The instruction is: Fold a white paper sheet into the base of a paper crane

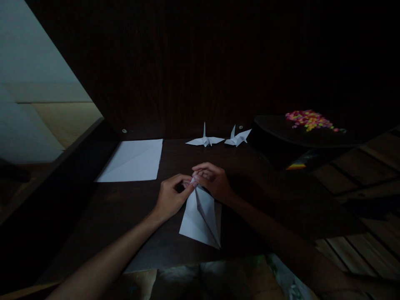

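Observation:
A partly folded sheet of white origami paper [200,218] lies at a slant over the dark tabletop, its far tip pinched between both hands. My left hand [173,193] grips that tip from the left, thumb on top. From the right, my right hand [215,181] presses the same tip with thumb and curled fingers. A crease line runs down the paper's middle to its near corner. Beyond the hands stand two white paper cranes, a left crane [205,141] with wings spread and a right crane [238,137] turned at an angle.
A stack of white paper [131,160] rests at the back left of the dark table [125,221]. Small colourful pieces [312,120] are heaped on a raised dark shelf [271,125] at the right. A dark panel [175,66] rises behind the table.

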The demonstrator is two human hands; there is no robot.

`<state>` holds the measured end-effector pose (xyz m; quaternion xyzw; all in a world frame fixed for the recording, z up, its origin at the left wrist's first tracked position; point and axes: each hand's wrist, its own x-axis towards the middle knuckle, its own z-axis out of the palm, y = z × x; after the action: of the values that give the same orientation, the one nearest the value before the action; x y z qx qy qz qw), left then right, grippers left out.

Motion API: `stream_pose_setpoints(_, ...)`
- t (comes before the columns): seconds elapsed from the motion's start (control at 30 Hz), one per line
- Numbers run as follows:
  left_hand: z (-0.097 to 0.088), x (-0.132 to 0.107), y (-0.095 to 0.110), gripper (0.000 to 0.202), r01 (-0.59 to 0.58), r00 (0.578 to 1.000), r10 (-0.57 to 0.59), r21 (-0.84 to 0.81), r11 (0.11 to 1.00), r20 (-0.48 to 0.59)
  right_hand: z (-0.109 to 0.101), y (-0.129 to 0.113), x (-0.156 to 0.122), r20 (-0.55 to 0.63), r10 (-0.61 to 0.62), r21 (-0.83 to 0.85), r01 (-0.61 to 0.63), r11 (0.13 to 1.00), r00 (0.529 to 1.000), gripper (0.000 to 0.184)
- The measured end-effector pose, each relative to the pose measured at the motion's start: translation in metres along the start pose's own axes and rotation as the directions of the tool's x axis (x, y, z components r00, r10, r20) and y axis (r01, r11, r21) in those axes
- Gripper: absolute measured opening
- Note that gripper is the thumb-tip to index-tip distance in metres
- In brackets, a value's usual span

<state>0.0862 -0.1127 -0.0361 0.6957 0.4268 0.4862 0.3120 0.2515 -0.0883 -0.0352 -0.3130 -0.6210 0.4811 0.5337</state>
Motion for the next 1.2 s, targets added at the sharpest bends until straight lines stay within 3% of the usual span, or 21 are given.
stream_pose_setpoints(0.33, -0.0024, 0.0005, -0.0004, 0.016, 0.018, 1.000, -0.017, -0.014, 1.000, 0.015, -0.0031, -0.0010, 0.0018, -0.005, -0.014, -0.048, 0.014, 0.999, 1.000, 0.014)
stream_pose_setpoints(0.7, -0.0056, 0.0052, 0.0026, 0.021, 0.119, 0.993, -0.118, -0.152, 0.981, 0.021, -0.0032, -0.0022, 0.0006, -0.021, -0.007, -0.037, 0.006, 0.999, 1.000, 0.014)
stream_pose_setpoints(1.2, -0.0059, 0.0037, 0.0002, 0.019, 0.135, 0.991, -0.134, -0.132, 0.982, 0.018, 0.0002, -0.0039, 0.0007, -0.042, -0.025, -0.030, 0.024, 0.999, 0.999, 0.014)
